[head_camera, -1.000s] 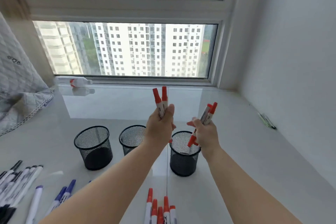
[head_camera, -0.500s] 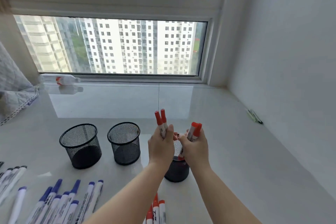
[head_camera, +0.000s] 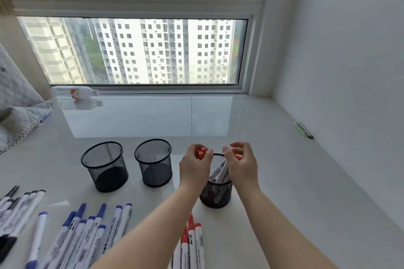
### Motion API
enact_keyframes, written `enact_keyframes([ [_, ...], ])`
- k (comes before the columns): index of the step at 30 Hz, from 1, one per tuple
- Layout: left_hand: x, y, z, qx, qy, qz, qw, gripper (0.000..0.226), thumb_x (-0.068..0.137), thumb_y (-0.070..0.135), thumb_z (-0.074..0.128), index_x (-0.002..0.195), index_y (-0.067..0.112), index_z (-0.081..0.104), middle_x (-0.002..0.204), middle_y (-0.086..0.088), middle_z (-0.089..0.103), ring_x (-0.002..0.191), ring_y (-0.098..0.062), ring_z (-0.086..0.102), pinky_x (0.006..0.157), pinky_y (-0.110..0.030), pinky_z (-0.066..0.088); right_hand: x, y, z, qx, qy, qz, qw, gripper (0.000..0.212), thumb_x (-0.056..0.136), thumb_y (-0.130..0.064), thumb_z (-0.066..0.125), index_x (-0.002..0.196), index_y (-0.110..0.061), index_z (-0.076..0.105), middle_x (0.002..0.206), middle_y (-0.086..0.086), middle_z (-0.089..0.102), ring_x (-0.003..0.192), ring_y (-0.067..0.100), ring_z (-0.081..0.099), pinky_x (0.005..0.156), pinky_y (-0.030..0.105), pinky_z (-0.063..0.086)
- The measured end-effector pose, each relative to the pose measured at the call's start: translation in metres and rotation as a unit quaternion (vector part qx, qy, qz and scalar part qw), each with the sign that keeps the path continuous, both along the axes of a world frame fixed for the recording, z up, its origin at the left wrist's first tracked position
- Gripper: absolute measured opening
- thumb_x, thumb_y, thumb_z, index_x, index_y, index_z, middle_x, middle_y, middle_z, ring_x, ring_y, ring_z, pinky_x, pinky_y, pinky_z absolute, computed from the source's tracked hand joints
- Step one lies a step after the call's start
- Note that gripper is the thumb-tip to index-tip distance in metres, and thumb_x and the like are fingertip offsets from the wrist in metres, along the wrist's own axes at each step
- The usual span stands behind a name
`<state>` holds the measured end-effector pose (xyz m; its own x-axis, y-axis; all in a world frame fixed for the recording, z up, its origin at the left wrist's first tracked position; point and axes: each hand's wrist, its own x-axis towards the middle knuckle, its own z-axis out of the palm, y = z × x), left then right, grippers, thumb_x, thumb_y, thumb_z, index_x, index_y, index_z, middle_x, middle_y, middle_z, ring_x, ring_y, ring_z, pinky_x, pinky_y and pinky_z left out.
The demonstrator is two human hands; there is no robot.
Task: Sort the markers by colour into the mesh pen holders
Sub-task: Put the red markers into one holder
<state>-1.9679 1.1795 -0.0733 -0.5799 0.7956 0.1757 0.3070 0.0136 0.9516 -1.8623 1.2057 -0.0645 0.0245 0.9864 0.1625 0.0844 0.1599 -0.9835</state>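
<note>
Nearest the camera, loose whiteboard markers lay in groups on the glossy white surface (head_camera: 284,181): black-capped markers (head_camera: 15,205) at the far left, blue-capped markers (head_camera: 87,231) fanned beside them, and a few red-capped markers (head_camera: 191,244) lying side by side between the person's two forearms.

Beyond these, both hands were raised over the right mesh pen holder (head_camera: 215,194). The left hand (head_camera: 194,168) had its fingers curled round two red-capped markers, whose caps (head_camera: 202,152) poked up above the knuckles. The right hand (head_camera: 240,165) hovered over the same holder with fingers loosely bent; a bit of red showed behind the fingers, but whether they gripped a marker or had let go could not be told. White marker barrels (head_camera: 220,172) leaned inside this holder, showing between the two hands.

To the left stood the middle mesh pen holder (head_camera: 154,162) and, further left, the left mesh pen holder (head_camera: 105,166), set apart from each other in a row.

Farther back, a white bottle with a red label (head_camera: 74,91) lay on its side by the window frame, a quilted fabric (head_camera: 17,105) draped over the left edge, and a green pen (head_camera: 303,130) rested against the right wall. The window (head_camera: 142,50) looked onto apartment towers.
</note>
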Motion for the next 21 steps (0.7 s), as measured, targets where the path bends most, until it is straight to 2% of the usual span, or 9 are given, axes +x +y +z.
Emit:
enact_keyframes([
  [3,0.000,-0.009,0.007,-0.005,0.005,-0.025,1.000,0.012,0.082,0.030,0.065,0.086,0.028,0.054,0.078,0.016,0.059,0.074,0.006,0.054,0.063,-0.007,0.035,0.010,-0.014,0.006,0.064,-0.103,-0.030,0.992,0.023,0.083,-0.023,0.064,0.102,-0.019,0.050,0.098,-0.002,0.056,0.091,0.014,0.056,0.074,0.020,0.041],
  [6,-0.004,-0.028,0.011,0.019,-0.003,-0.031,0.999,0.023,0.081,0.029,0.066,0.099,0.025,0.052,0.094,0.013,0.060,0.091,0.001,0.055,0.077,-0.015,0.037,0.018,-0.035,0.011,0.254,-0.255,-0.112,0.926,0.025,0.078,-0.006,0.065,0.101,-0.005,0.056,0.095,0.006,0.056,0.088,0.022,0.052,0.076,0.024,0.037],
  [8,-0.008,-0.047,0.010,0.032,-0.001,-0.001,0.999,0.025,0.083,0.026,0.063,0.103,0.024,0.049,0.102,0.008,0.058,0.097,-0.006,0.055,0.084,-0.022,0.038,0.020,-0.052,0.012,0.323,-0.274,-0.135,0.896,0.022,0.074,-0.001,0.065,0.094,-0.004,0.057,0.086,0.008,0.057,0.078,0.024,0.051,0.073,0.025,0.037],
  [10,-0.014,-0.070,0.002,0.029,0.014,0.028,0.999,0.021,0.085,0.022,0.059,0.103,0.024,0.048,0.103,0.006,0.056,0.096,-0.009,0.055,0.083,-0.025,0.040,0.019,-0.073,0.008,0.350,-0.266,-0.123,0.890,0.019,0.074,-0.002,0.060,0.089,-0.009,0.052,0.079,0.007,0.054,0.072,0.019,0.046,0.069,0.021,0.034],
  [12,-0.018,-0.093,-0.008,0.001,0.052,0.041,0.998,0.018,0.086,0.020,0.057,0.100,0.025,0.049,0.101,0.005,0.055,0.090,-0.009,0.055,0.076,-0.023,0.039,0.016,-0.094,-0.004,0.334,-0.264,-0.089,0.900,0.019,0.073,-0.003,0.059,0.084,-0.012,0.046,0.074,0.003,0.051,0.067,0.014,0.043,0.064,0.019,0.033],
  [14,-0.021,-0.114,-0.021,-0.056,0.089,0.045,0.993,0.017,0.085,0.020,0.057,0.100,0.025,0.049,0.102,0.003,0.055,0.087,-0.008,0.054,0.073,-0.023,0.039,0.012,-0.111,-0.023,0.259,-0.269,-0.034,0.927,0.017,0.076,-0.005,0.061,0.084,-0.012,0.048,0.071,-0.003,0.047,0.065,0.014,0.044,0.059,0.022,0.035],
  [16,-0.023,-0.133,-0.034,-0.117,0.110,0.033,0.986,0.023,0.083,0.022,0.059,0.103,0.022,0.050,0.106,0.002,0.054,0.096,-0.013,0.052,0.082,-0.029,0.043,0.009,-0.124,-0.043,0.172,-0.280,0.029,0.944,0.010,0.082,-0.012,0.058,0.088,-0.015,0.051,0.072,-0.007,0.047,0.067,0.014,0.047,0.059,0.023,0.036],
  [18,-0.021,-0.148,-0.046,-0.167,0.128,0.016,0.977,0.033,0.080,0.028,0.062,0.110,0.019,0.050,0.111,0.000,0.049,0.106,-0.019,0.050,0.093,-0.035,0.042,0.005,-0.132,-0.060,0.112,-0.297,0.077,0.945,0.006,0.087,-0.020,0.054,0.093,-0.018,0.054,0.077,-0.008,0.053,0.071,0.014,0.051,0.060,0.023,0.036],
  [21,-0.011,-0.163,-0.057,-0.193,0.196,-0.001,0.962,0.049,0.079,0.040,0.062,0.120,0.019,0.046,0.118,-0.001,0.043,0.113,-0.018,0.045,0.098,-0.032,0.040,0.002,-0.144,-0.071,0.074,-0.298,0.096,0.947,0.011,0.089,-0.026,0.053,0.096,-0.018,0.056,0.083,-0.008,0.055,0.081,0.017,0.057,0.065,0.024,0.035],
])
